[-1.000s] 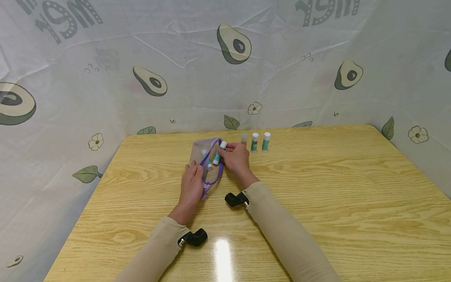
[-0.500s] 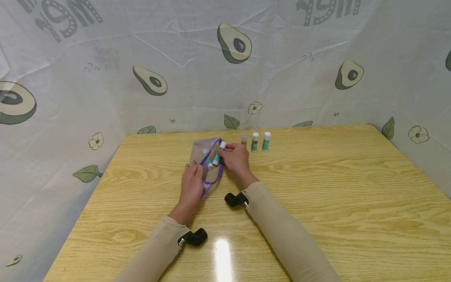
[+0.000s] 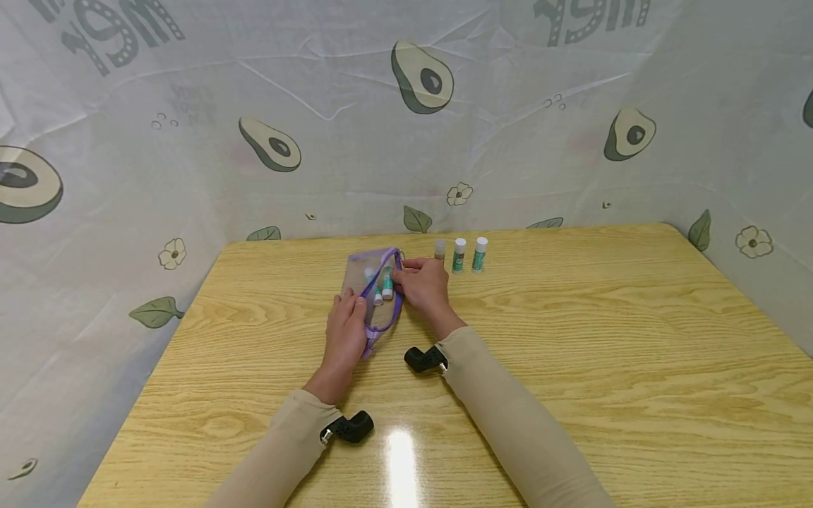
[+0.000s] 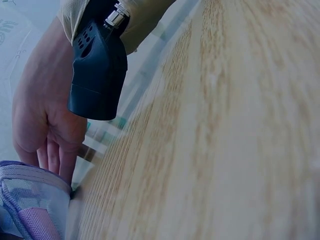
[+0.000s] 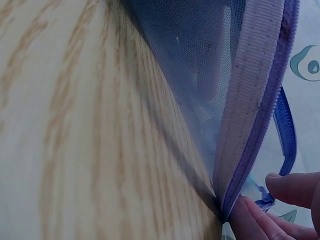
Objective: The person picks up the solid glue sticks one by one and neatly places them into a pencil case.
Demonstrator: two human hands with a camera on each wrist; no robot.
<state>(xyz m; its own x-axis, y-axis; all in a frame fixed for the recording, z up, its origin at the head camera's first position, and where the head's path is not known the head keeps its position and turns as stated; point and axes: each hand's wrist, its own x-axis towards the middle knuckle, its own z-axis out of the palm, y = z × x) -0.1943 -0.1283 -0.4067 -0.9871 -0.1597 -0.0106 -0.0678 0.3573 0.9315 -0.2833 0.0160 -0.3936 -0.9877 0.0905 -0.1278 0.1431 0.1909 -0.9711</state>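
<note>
1. The left hand (image 3: 346,328) is closed on the near left side of the mesh pouch (image 3: 357,270), thumb by the purple rim (image 3: 383,329) (its fingertips are partly hidden).
2. The right hand (image 3: 427,288) is half spread at the far right edge of the pouch; thumb and fingers stand apart, with fingers against the rim and nothing clasped between.
3. One tube (image 3: 387,285) lies inside the pouch, just beside the right thumb (whether they touch, I cannot tell).
4. Another tube (image 3: 377,297) lies next to it, nearer the left hand.
5. Three upright tubes (image 3: 459,257) stand on the table (image 3: 571,317), beyond the right hand.
</note>
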